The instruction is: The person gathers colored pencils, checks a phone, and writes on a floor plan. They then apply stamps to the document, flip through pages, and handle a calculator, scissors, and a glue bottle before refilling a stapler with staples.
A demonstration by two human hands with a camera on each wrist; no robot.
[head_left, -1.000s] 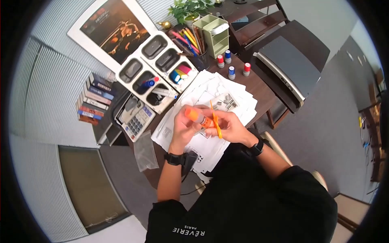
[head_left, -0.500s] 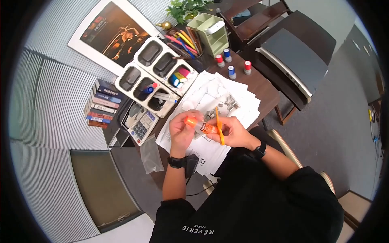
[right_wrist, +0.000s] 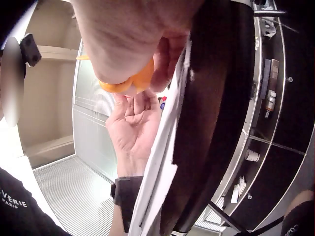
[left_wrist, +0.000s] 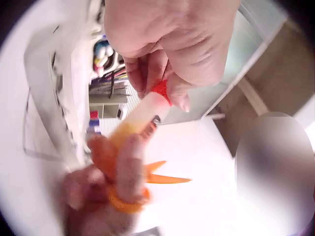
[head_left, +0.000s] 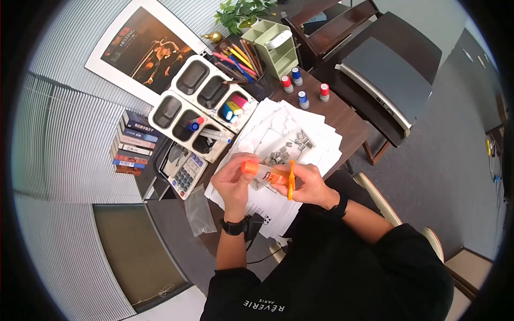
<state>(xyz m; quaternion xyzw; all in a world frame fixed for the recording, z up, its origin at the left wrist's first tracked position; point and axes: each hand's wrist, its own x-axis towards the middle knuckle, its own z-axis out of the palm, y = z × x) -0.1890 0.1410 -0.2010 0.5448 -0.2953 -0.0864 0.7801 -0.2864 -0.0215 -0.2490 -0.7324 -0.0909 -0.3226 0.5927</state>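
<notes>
Between the two hands is a clear glue stick with an orange cap and an orange base, held above the papers. The left hand pinches its cap between thumb and fingers. The right hand grips the base end and also has a pair of orange scissors hooked on its fingers. In the left wrist view the scissors' narrow orange tips point away from the right hand. Under the hands, small grey pieces lie in a clear tray on the papers.
White papers spread over the brown desk. A white organizer, a calculator and a plastic bag are at the left. Behind stand a pencil cup, a green holder and several red and blue bottles.
The hands and the glue stick have shifted slightly down in the head view, and the glue stick lies less tilted. Both hands keep their hold. The camera view has moved a little.
</notes>
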